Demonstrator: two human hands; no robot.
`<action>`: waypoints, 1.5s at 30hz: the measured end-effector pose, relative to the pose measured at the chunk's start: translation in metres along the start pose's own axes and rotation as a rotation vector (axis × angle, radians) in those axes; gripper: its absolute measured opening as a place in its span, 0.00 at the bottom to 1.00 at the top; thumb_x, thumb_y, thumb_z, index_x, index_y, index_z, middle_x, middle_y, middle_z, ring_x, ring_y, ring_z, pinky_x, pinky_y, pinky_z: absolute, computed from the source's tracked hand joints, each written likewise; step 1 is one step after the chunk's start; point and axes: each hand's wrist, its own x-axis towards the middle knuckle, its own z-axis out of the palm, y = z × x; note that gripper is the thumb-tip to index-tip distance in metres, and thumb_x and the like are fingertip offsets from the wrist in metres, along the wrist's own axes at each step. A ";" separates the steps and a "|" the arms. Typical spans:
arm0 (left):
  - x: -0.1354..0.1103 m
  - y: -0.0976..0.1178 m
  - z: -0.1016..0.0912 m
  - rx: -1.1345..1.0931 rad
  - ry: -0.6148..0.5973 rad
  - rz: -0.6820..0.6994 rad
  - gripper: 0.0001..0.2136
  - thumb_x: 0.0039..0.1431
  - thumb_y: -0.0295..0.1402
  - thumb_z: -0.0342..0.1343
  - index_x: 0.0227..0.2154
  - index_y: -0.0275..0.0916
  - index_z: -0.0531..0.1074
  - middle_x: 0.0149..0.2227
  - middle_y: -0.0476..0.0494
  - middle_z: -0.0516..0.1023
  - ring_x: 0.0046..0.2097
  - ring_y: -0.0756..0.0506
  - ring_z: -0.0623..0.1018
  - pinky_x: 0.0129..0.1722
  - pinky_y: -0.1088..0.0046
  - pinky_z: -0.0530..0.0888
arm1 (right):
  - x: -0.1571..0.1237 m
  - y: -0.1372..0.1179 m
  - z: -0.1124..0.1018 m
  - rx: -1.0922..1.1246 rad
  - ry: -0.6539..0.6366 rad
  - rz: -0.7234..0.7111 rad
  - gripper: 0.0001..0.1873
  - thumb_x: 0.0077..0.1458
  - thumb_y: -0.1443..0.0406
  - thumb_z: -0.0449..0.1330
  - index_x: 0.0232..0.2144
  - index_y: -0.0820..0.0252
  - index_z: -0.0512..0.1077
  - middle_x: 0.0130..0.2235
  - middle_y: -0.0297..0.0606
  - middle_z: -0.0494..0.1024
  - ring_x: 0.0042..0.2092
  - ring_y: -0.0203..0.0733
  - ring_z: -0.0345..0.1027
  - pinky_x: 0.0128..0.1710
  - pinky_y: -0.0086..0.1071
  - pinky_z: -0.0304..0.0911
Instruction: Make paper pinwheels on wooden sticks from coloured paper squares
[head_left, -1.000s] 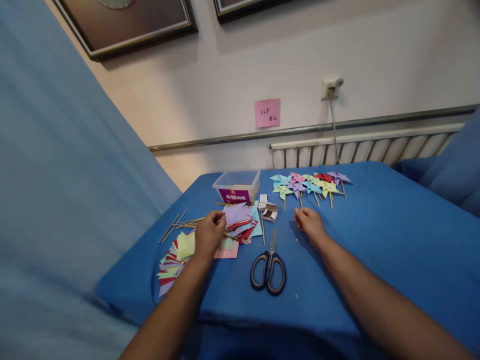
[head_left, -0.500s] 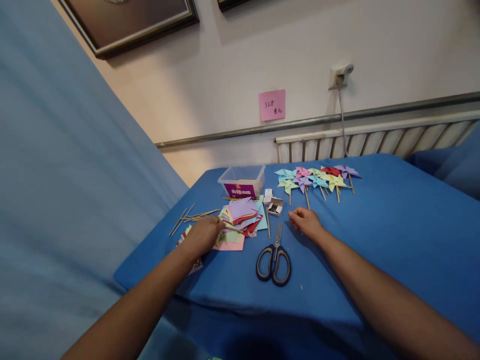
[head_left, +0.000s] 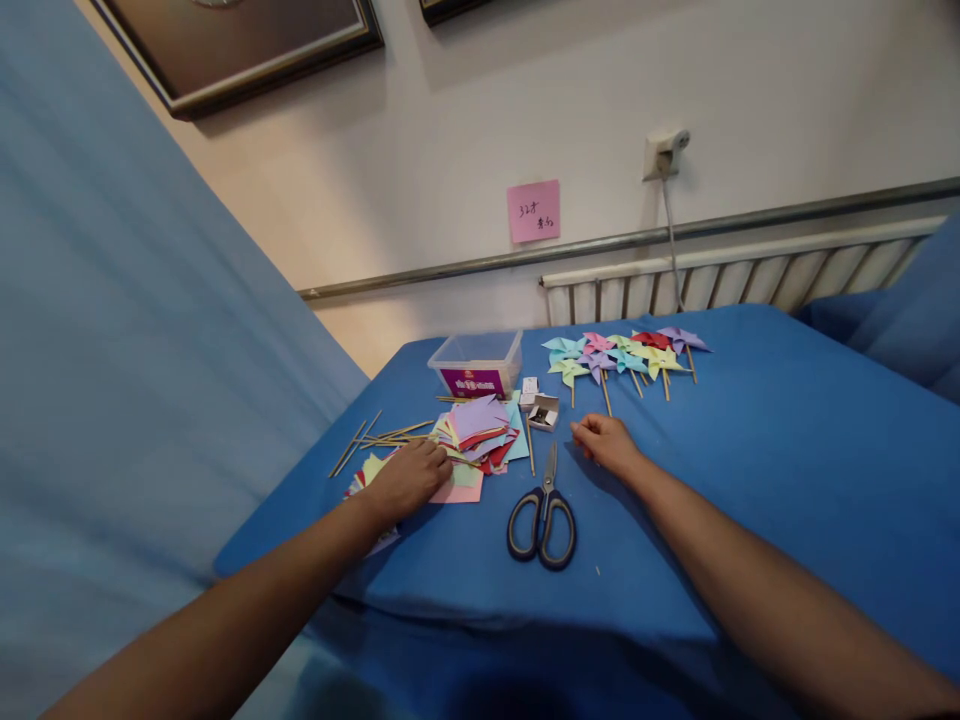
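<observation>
My left hand (head_left: 411, 480) is bent over the left side of a pile of coloured paper pieces (head_left: 480, 420), fingers curled down together. Whatever lies under those fingertips is hidden. My right hand (head_left: 606, 443) rests on the blue cloth with its thumb and forefinger pinched; anything between them is too small to make out. Scissors (head_left: 544, 515) with dark handles lie between my hands, blades pointing away from me. Just left of the right hand are a small open box (head_left: 544, 412) with dark bits inside and a thin stick (head_left: 530, 445).
Several finished paper pinwheels (head_left: 626, 358) on sticks lie at the back right. A clear plastic tub (head_left: 480, 365) with a purple label stands behind the paper. Loose sticks (head_left: 394, 434) lie to the left. A blue curtain (head_left: 150, 330) hangs along the table's left side.
My left hand has shifted slightly right and turned, its knuckles now more in sight. My right hand keeps its pinched pose. The whole view has slid a little.
</observation>
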 end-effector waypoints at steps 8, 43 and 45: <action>-0.001 0.014 -0.043 0.128 0.088 -0.216 0.10 0.64 0.29 0.47 0.34 0.39 0.75 0.34 0.39 0.77 0.37 0.41 0.72 0.38 0.64 0.64 | 0.003 0.004 0.001 -0.017 -0.018 -0.018 0.15 0.51 0.55 0.56 0.20 0.58 0.68 0.15 0.28 0.66 0.18 0.33 0.57 0.20 0.27 0.52; 0.080 0.020 0.016 -0.189 0.088 -0.609 0.15 0.64 0.40 0.48 0.37 0.41 0.79 0.38 0.37 0.82 0.40 0.40 0.79 0.36 0.68 0.67 | 0.007 0.015 0.006 -0.131 -0.085 -0.081 0.13 0.52 0.56 0.57 0.22 0.57 0.69 0.17 0.29 0.70 0.21 0.36 0.63 0.24 0.29 0.53; 0.080 0.025 0.019 -0.168 0.097 -0.630 0.17 0.65 0.39 0.45 0.37 0.39 0.78 0.38 0.34 0.81 0.40 0.39 0.78 0.37 0.67 0.67 | 0.007 0.015 0.005 -0.131 -0.087 -0.081 0.13 0.51 0.55 0.57 0.22 0.57 0.69 0.18 0.29 0.70 0.21 0.36 0.63 0.23 0.28 0.52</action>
